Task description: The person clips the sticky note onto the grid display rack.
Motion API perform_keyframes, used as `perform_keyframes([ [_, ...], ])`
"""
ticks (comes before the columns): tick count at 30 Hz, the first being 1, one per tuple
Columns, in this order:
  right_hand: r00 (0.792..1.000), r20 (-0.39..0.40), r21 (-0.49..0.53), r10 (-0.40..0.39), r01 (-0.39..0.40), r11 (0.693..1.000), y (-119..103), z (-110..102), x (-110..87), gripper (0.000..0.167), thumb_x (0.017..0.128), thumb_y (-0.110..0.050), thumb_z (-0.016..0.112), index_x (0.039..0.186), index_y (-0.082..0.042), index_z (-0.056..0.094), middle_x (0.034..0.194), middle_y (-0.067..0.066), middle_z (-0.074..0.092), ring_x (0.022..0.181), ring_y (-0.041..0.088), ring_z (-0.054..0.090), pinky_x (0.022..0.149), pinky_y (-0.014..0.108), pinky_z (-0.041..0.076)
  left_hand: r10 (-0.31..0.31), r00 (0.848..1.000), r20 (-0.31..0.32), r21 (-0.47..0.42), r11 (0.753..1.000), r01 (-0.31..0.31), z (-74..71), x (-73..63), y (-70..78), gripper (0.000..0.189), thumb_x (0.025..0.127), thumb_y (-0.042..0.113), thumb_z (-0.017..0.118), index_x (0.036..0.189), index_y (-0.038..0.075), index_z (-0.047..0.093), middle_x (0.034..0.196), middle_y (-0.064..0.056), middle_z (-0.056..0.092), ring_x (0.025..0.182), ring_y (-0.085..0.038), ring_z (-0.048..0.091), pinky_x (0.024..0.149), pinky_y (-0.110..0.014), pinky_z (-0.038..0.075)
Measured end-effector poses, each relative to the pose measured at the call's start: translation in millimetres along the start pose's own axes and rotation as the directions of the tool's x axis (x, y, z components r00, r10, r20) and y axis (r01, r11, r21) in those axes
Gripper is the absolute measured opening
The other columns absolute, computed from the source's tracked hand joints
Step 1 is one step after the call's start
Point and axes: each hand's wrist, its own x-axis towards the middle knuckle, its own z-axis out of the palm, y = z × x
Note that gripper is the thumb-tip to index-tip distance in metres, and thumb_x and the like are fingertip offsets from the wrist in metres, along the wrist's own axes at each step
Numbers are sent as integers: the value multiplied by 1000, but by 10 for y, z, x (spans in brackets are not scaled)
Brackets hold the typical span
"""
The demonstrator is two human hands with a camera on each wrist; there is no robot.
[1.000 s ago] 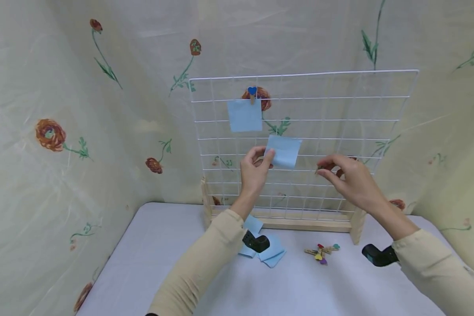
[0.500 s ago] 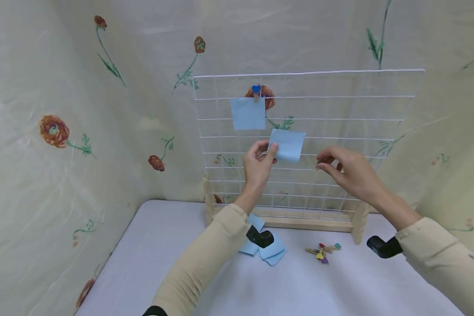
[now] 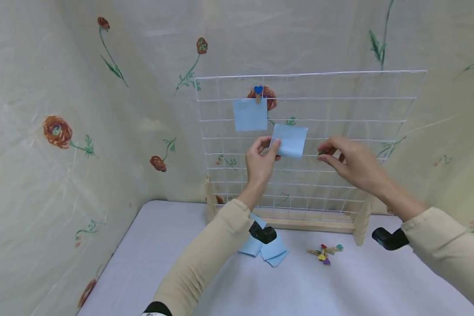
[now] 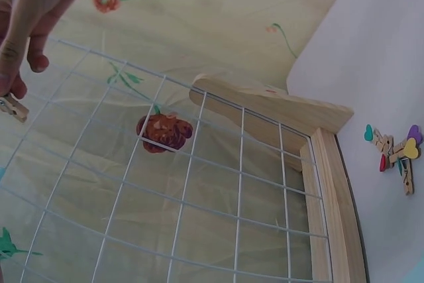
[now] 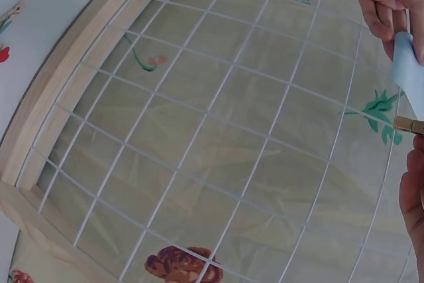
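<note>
My left hand (image 3: 260,164) pinches a light blue paper square (image 3: 291,141) by its left edge, thumb in front, before the white wire grid (image 3: 332,120). To the right of that paper, my right hand (image 3: 351,164) holds a small wooden clothespin (image 5: 409,125) between thumb and fingertips; its end sticks out past the fingers in both wrist views. Up and left of the held paper, another blue paper square (image 3: 250,115) hangs on the grid under a clothespin with a blue heart (image 3: 258,91).
The grid stands in a wooden base (image 3: 308,224) on a white-covered table (image 3: 205,281). Several blue papers (image 3: 273,249) lie in front of it, partly behind my left sleeve. To their right is a small pile of heart-topped clothespins (image 3: 324,253). A flowered curtain (image 3: 114,175) hangs behind.
Both hands have risen a little along the grid, carrying the blue paper and the clothespin upward. The head view has shifted slightly. The hanging paper and the table pile are as before.
</note>
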Motion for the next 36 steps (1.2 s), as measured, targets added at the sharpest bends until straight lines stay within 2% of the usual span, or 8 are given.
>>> perform_keyframes([
  [3,1000,-2,-12,-6,6,1000,0,-35,24,24,77,4,72,99,-3,63,88,5,67,78,14,58,61,13,42,0,1000,-8,15,1000,0,9,-36,111,23,89,9,65,104,-8,61,98,-24,67,63,-13,61,64,-29,58],
  [6,1000,10,-20,-3,3,1000,7,-59,38,24,78,2,72,99,-3,63,89,5,67,79,14,58,62,14,43,-2,1000,-9,21,1000,2,26,-36,138,24,89,9,65,105,-8,61,97,-27,68,63,-11,61,64,-30,58],
  [8,1000,14,-28,-1,1,1000,16,-71,54,23,78,2,72,99,-3,63,89,5,67,79,13,57,61,15,44,-6,1000,-6,18,1000,6,35,-10,114,25,89,10,65,105,-8,61,96,-27,69,63,-10,62,63,-28,58],
  [14,1000,7,-39,-1,1,999,47,-109,125,21,80,3,71,98,-3,63,87,5,67,78,11,57,60,14,42,-1,1000,-2,2,1000,1,66,109,-77,26,88,13,67,105,-5,62,95,-26,70,63,-11,63,62,-28,58],
  [17,1000,9,-42,-2,2,999,56,-120,161,20,80,2,71,97,-3,63,87,5,67,78,9,56,60,15,43,5,1000,-7,4,1000,-5,72,134,-112,26,88,16,67,105,-3,63,93,-25,70,62,-10,63,61,-27,58],
  [22,1000,10,-46,1,0,999,62,-140,202,20,80,1,71,98,-3,63,88,5,67,79,9,55,59,15,43,25,1000,-11,20,999,-24,76,146,-95,26,88,19,67,103,-1,63,92,-22,71,60,-7,63,60,-25,57],
  [31,1000,-16,0,25,-25,1000,74,-211,268,20,82,1,69,101,-3,63,88,6,67,80,6,53,65,8,40,35,999,-5,30,999,-34,108,172,-32,26,88,21,67,104,1,63,92,-20,71,62,-6,64,62,-25,57],
  [36,999,-26,-1,41,-41,999,71,-277,323,19,83,1,68,101,-2,63,89,5,66,81,-3,48,66,7,38,36,999,-17,22,999,-36,133,202,-15,29,87,21,68,105,-1,62,93,-22,71,61,-7,63,63,-26,58],
])
